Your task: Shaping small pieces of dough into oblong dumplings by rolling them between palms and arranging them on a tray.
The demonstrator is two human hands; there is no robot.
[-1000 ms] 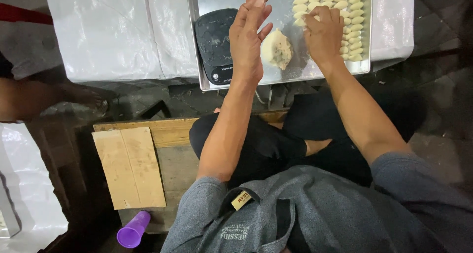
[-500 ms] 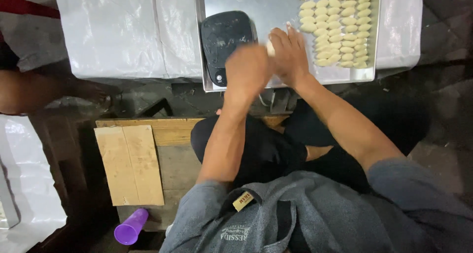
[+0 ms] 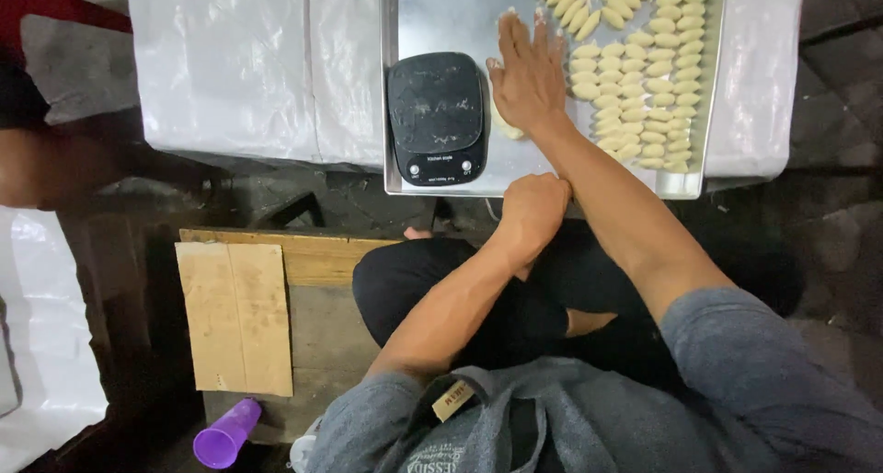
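Observation:
My right hand (image 3: 529, 77) lies flat, fingers stretched out, on a pale lump of dough (image 3: 504, 125) on a metal tray (image 3: 397, 191). Only the lump's edge shows under the heel of the hand. My left hand (image 3: 535, 208) is curled into a fist at the tray's near edge, beside my right forearm; nothing shows inside it. A black kitchen scale (image 3: 435, 119) stands on the tray just left of my right hand. Several rows of small shaped dough pieces (image 3: 635, 86) fill the tray's right side.
The tray rests on a table under white plastic sheeting (image 3: 239, 59). Below it are a wooden board (image 3: 322, 257), a sheet of cardboard (image 3: 235, 317) and a purple cup (image 3: 225, 433) on its side. Another person's arm (image 3: 55, 165) shows at the left edge.
Both hands were working the dough together on the tray. My left hand has since pulled back to the tray's near edge as a fist, and my right hand now presses flat on the lump.

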